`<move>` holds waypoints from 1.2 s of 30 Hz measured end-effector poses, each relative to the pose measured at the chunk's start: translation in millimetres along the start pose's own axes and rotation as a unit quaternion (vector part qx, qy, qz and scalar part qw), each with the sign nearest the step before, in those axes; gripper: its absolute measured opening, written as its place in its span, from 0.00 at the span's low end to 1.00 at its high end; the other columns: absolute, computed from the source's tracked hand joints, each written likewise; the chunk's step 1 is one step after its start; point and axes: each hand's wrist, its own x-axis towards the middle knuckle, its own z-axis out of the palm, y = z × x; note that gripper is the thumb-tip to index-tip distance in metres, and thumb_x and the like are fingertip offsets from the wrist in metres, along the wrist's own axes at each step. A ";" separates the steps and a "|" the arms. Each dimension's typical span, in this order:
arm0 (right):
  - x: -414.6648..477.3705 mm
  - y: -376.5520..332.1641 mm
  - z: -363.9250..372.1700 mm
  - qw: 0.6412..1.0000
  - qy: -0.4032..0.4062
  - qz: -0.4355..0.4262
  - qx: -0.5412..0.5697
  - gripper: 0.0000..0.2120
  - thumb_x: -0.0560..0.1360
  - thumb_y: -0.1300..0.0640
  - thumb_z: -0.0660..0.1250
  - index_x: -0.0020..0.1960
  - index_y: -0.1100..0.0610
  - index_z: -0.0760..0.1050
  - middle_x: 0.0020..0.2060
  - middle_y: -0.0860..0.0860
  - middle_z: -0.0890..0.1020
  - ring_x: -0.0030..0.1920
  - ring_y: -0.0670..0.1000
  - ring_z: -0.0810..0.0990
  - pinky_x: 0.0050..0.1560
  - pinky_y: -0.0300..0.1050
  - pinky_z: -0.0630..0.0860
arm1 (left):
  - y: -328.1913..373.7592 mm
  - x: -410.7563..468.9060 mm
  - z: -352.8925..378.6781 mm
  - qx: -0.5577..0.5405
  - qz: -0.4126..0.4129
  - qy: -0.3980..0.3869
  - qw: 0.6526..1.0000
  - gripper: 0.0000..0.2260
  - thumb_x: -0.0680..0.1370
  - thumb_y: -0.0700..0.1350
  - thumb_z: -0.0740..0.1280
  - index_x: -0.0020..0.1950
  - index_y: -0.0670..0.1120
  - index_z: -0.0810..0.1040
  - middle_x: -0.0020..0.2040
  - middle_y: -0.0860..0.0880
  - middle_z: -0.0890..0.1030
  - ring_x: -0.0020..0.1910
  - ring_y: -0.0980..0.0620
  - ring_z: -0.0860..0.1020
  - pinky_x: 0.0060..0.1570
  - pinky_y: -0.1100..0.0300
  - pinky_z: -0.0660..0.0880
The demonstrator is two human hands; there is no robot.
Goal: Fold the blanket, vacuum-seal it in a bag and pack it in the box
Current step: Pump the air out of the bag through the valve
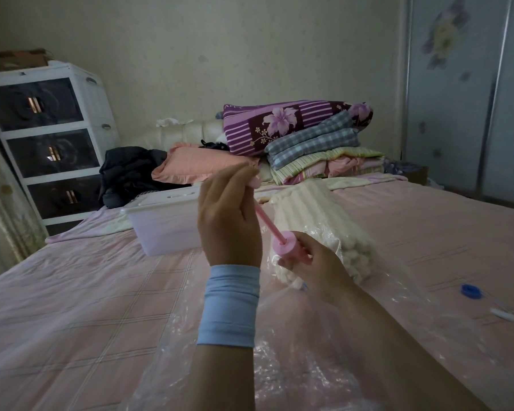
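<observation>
A cream ribbed blanket (pixel 318 221) lies folded inside a clear plastic vacuum bag (pixel 303 345) on the pink bed. A pink hand pump (pixel 287 243) stands on the bag in front of the blanket. My right hand (pixel 312 264) grips the pump's barrel from below its flange. My left hand (pixel 229 221), with a light blue wristband, grips the handle at the top of the pink piston rod (pixel 264 218), which is drawn far out and slants up to the left. A white plastic storage box (pixel 163 223) sits on the bed just left of my left hand.
A blue valve cap (pixel 469 290) and a small white clip (pixel 502 314) lie on the bag's right part. Folded quilts (pixel 306 137), a pink pillow (pixel 202 164) and dark clothes (pixel 131 173) pile at the bed's head. A white drawer unit (pixel 51 137) stands left.
</observation>
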 end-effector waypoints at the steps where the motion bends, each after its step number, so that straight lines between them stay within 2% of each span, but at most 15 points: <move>1: -0.3 0.4 0.4 1.000 -0.004 -0.001 -0.003 0.21 0.72 0.44 0.76 0.62 0.35 0.74 0.51 0.35 0.82 0.51 0.39 0.81 0.57 0.44 0.78 | -1.2 -1.3 1.4 0.001 -0.009 0.008 1.000 0.07 0.78 0.34 0.66 0.53 0.41 0.82 0.52 0.48 0.83 0.54 0.53 0.77 0.58 0.65 0.72; 3: -1.8 -0.2 3.4 1.000 -0.003 -0.007 -0.003 0.21 0.72 0.45 0.76 0.63 0.37 0.74 0.50 0.35 0.82 0.51 0.39 0.81 0.57 0.44 0.78 | -6.4 -19.2 8.3 -0.005 -0.054 -0.030 0.998 0.09 0.78 0.34 0.65 0.54 0.42 0.82 0.54 0.47 0.82 0.57 0.51 0.78 0.60 0.60 0.74; 6: -2.3 -4.0 6.3 1.000 -0.001 -0.012 0.001 0.17 0.74 0.46 0.74 0.61 0.39 0.75 0.49 0.37 0.83 0.51 0.41 0.81 0.57 0.49 0.79 | -14.0 -57.3 17.7 -0.046 -0.150 -0.213 0.964 0.12 0.78 0.35 0.63 0.57 0.45 0.82 0.57 0.49 0.81 0.58 0.52 0.77 0.60 0.53 0.75; 8: -2.0 -6.8 7.2 1.000 -0.007 -0.009 0.002 0.14 0.75 0.44 0.70 0.60 0.38 0.75 0.48 0.38 0.83 0.50 0.42 0.82 0.56 0.51 0.79 | -14.8 -65.7 18.0 -0.052 -0.167 -0.290 0.941 0.11 0.77 0.40 0.63 0.55 0.46 0.83 0.55 0.49 0.82 0.56 0.51 0.78 0.59 0.52 0.75; 10: -1.7 -5.7 7.4 1.000 0.004 -0.014 0.001 0.17 0.74 0.44 0.73 0.61 0.38 0.75 0.49 0.37 0.83 0.51 0.41 0.82 0.57 0.50 0.79 | -12.2 -53.1 12.7 -0.044 -0.144 -0.262 0.953 0.09 0.78 0.39 0.64 0.52 0.45 0.83 0.52 0.50 0.83 0.52 0.52 0.79 0.55 0.52 0.77; 13: -1.4 -2.0 4.9 1.000 0.011 -0.009 -0.008 0.22 0.71 0.43 0.76 0.63 0.38 0.74 0.51 0.37 0.83 0.52 0.40 0.81 0.58 0.46 0.78 | -4.7 -13.7 -0.9 -0.032 -0.078 -0.101 0.991 0.09 0.78 0.36 0.64 0.53 0.43 0.82 0.51 0.49 0.83 0.51 0.51 0.80 0.54 0.56 0.78; 16: -2.4 -0.8 2.7 1.000 0.001 -0.005 -0.011 0.21 0.71 0.42 0.76 0.61 0.35 0.74 0.50 0.35 0.83 0.51 0.39 0.81 0.57 0.45 0.78 | -2.3 10.5 -10.1 -0.014 -0.047 0.007 0.999 0.09 0.79 0.37 0.63 0.55 0.42 0.82 0.52 0.48 0.83 0.53 0.51 0.80 0.54 0.60 0.76; 19: -4.0 -0.5 5.2 1.000 -0.003 -0.009 -0.007 0.21 0.71 0.43 0.76 0.62 0.37 0.75 0.50 0.36 0.83 0.52 0.39 0.81 0.57 0.45 0.78 | -6.8 -14.3 0.6 -0.008 -0.073 -0.036 0.997 0.10 0.79 0.37 0.63 0.56 0.44 0.82 0.53 0.48 0.83 0.55 0.50 0.80 0.57 0.57 0.77; 22: -3.1 -2.4 7.6 1.000 0.001 -0.010 0.002 0.17 0.72 0.43 0.74 0.59 0.38 0.75 0.47 0.37 0.83 0.49 0.41 0.81 0.56 0.48 0.78 | -13.7 -56.2 13.6 -0.033 -0.153 -0.237 0.959 0.11 0.79 0.39 0.64 0.57 0.48 0.82 0.55 0.51 0.83 0.54 0.52 0.79 0.56 0.52 0.77; 24: -3.2 -3.8 7.6 1.000 0.000 -0.011 0.002 0.11 0.73 0.44 0.71 0.55 0.38 0.75 0.44 0.36 0.82 0.46 0.41 0.81 0.53 0.48 0.78 | -14.4 -62.1 15.4 -0.021 -0.174 -0.299 0.938 0.10 0.79 0.42 0.64 0.57 0.49 0.83 0.55 0.52 0.83 0.53 0.52 0.79 0.56 0.53 0.76; 26: -3.0 -1.9 5.8 1.000 0.008 -0.016 0.006 0.15 0.73 0.45 0.74 0.58 0.39 0.76 0.46 0.36 0.83 0.48 0.41 0.81 0.53 0.45 0.78 | -8.8 -46.0 11.4 -0.009 -0.139 -0.248 0.959 0.10 0.80 0.43 0.63 0.56 0.49 0.83 0.53 0.52 0.83 0.52 0.52 0.79 0.54 0.56 0.77; 29: -2.1 0.6 1.5 1.000 0.007 -0.011 0.009 0.21 0.71 0.45 0.77 0.62 0.37 0.75 0.51 0.37 0.83 0.51 0.40 0.81 0.57 0.45 0.78 | 2.8 -3.3 -2.7 -0.009 -0.056 -0.080 0.995 0.10 0.79 0.41 0.62 0.54 0.45 0.82 0.50 0.50 0.84 0.50 0.54 0.79 0.52 0.69 0.72; 31: -1.8 2.4 0.8 1.000 -0.002 -0.006 0.007 0.21 0.71 0.44 0.77 0.61 0.36 0.75 0.51 0.36 0.83 0.51 0.40 0.81 0.57 0.45 0.78 | 5.1 15.1 -10.7 -0.003 -0.028 0.003 1.000 0.09 0.79 0.39 0.64 0.54 0.43 0.82 0.50 0.49 0.83 0.51 0.54 0.79 0.52 0.67 0.73; 34: -3.7 4.1 1.9 1.000 -0.006 -0.003 0.002 0.21 0.71 0.44 0.76 0.61 0.37 0.75 0.51 0.36 0.83 0.51 0.40 0.81 0.57 0.45 0.78 | 4.1 1.0 -2.2 -0.006 -0.042 0.011 0.999 0.08 0.79 0.38 0.65 0.54 0.43 0.82 0.52 0.49 0.83 0.55 0.51 0.80 0.57 0.59 0.76; 36: -4.5 3.1 2.8 1.000 0.001 -0.007 0.013 0.20 0.71 0.45 0.76 0.61 0.39 0.76 0.50 0.38 0.83 0.51 0.41 0.81 0.55 0.45 0.78 | 1.7 -27.2 8.0 -0.022 -0.082 -0.066 0.994 0.08 0.79 0.38 0.66 0.53 0.45 0.83 0.53 0.50 0.83 0.55 0.51 0.80 0.57 0.56 0.77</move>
